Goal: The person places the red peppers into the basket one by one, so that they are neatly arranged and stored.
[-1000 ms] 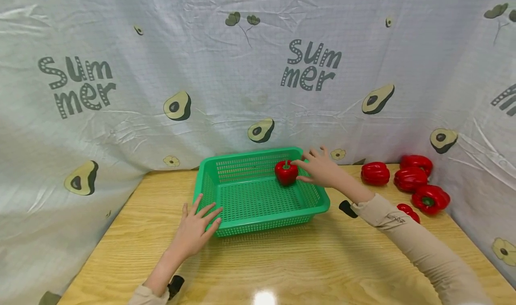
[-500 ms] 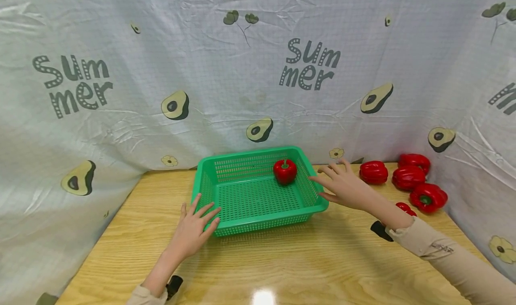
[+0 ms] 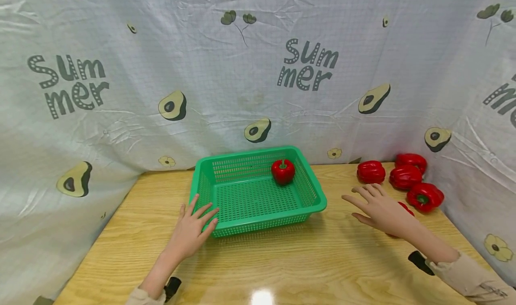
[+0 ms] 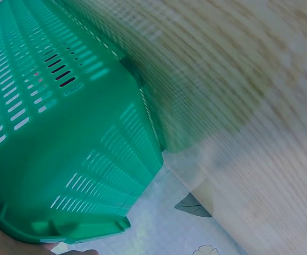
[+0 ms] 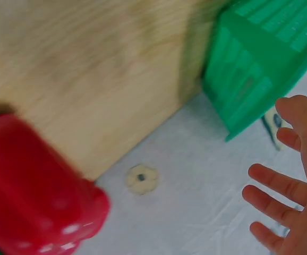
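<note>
A green plastic basket (image 3: pixel 258 222) stands on the table with one red bell pepper (image 3: pixel 283 172) upright in its back right corner. My left hand (image 3: pixel 189 231) rests with spread fingers at the basket's front left corner; in the left wrist view the basket's slotted wall (image 4: pixel 63 138) fills much of the picture. Fingers apart and holding nothing, my right hand (image 3: pixel 384 211) hovers right of the basket. A red pepper on the table is mostly hidden beneath that hand. In the right wrist view a large red pepper (image 5: pixel 31 186) shows at left, apart from the fingers (image 5: pixel 281 180).
Several more red peppers lie at the table's back right, among them a single pepper (image 3: pixel 371 172) and one with its green stem end showing (image 3: pixel 425 197). A printed cloth (image 3: pixel 225 72) hangs behind the wooden table (image 3: pixel 258 264).
My right hand has left the pepper in the basket and moved right and toward me, over the loose peppers' side. My left hand stays at the basket's corner.
</note>
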Motion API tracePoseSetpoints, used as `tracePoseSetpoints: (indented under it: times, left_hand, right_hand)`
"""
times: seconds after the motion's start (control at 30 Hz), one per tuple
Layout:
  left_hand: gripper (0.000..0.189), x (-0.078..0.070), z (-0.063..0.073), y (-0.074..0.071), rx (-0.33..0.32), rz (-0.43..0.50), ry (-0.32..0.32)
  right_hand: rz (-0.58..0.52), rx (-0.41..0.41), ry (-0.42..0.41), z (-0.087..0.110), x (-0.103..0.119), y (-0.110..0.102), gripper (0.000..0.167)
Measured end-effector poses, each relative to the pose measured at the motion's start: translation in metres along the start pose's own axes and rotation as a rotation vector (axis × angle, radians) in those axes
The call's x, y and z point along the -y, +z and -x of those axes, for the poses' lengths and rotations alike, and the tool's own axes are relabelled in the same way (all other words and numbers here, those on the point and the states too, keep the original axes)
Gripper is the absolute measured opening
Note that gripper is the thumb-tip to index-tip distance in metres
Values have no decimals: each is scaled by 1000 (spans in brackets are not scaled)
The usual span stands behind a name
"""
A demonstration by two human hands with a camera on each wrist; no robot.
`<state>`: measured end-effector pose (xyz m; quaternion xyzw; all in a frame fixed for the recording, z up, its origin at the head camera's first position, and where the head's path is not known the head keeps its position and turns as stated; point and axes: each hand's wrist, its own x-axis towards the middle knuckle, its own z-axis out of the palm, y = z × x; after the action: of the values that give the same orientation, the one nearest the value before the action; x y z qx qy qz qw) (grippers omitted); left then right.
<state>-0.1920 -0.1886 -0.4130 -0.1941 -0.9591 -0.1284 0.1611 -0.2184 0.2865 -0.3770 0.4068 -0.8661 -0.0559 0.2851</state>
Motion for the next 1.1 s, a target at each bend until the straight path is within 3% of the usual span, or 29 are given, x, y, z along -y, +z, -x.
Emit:
tracePoseSetpoints:
  times: [0.3,0.7,1.1]
  left_hand:
    - [37,-1,-1,-1,1,3,1]
    - [37,0,1,-1,-12,-8,3]
    - [37,0,1,0,-13,-6,-2]
  right_hand:
    - [11,-2,45,33,-15,-4,65]
    - [29,66,115,76,-40,5,64]
    - [20,108,190,94,-49,21,78]
